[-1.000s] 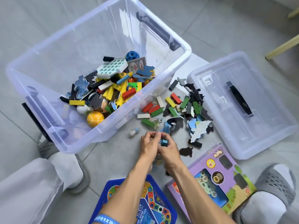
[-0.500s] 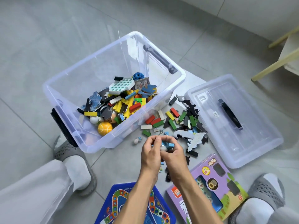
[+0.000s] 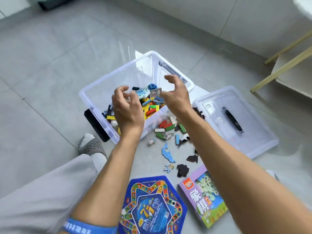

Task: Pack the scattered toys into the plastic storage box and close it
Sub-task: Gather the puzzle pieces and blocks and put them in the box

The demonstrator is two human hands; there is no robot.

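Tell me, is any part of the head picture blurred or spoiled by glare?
Head view: the left hand and right hand over the storage box look slightly motion-smeared; window glare streaks the floor; straight edges bend near the corners, wide-angle distortion.

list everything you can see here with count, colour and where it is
clear plastic storage box: one, transparent with black handles, floor centre, lid off, partly filled with mixed toys
clear plastic lid: one, transparent with black handle, on the floor right of the box
loose wooden blocks: several, red, green, cream, on the floor beside the box
flat puzzle pieces: several, blue and dark brown, on the floor nearer the person
blue hexagonal game board: one, bottom centre
purple game carton: one, bottom right of the board
grey slipper: one in clear view, left
left hand: over the box, fingers loosely curled, no grip on anything
right hand: over the box, fingers spread, holding nothing
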